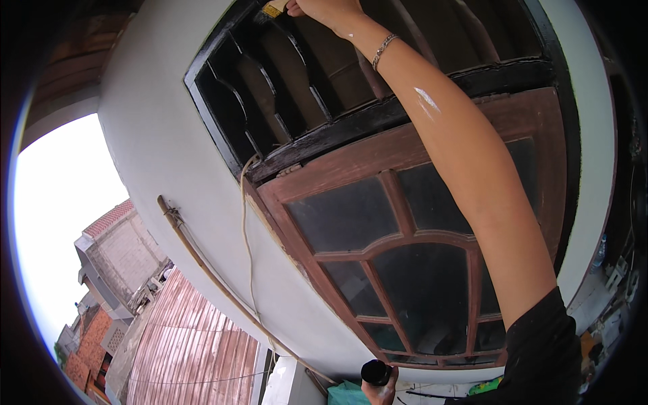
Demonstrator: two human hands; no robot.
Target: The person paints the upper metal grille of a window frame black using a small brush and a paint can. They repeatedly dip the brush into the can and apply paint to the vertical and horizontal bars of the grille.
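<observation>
My right hand (322, 11) — cut off — is gripping a yellowish brush (273, 9); my left hand (380, 393) is clasping a round black container (375, 372).

Right grip (324, 11) on yellow brush (273, 9), left grip (382, 393) around black container (375, 372), black frame (337, 134)

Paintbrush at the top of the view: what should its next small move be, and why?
I'd probably shift the paintbrush, in the right hand, rightward to the nearest brown bar: the black bars to its left look glossy and coated, while this one appears dull brown.
</observation>
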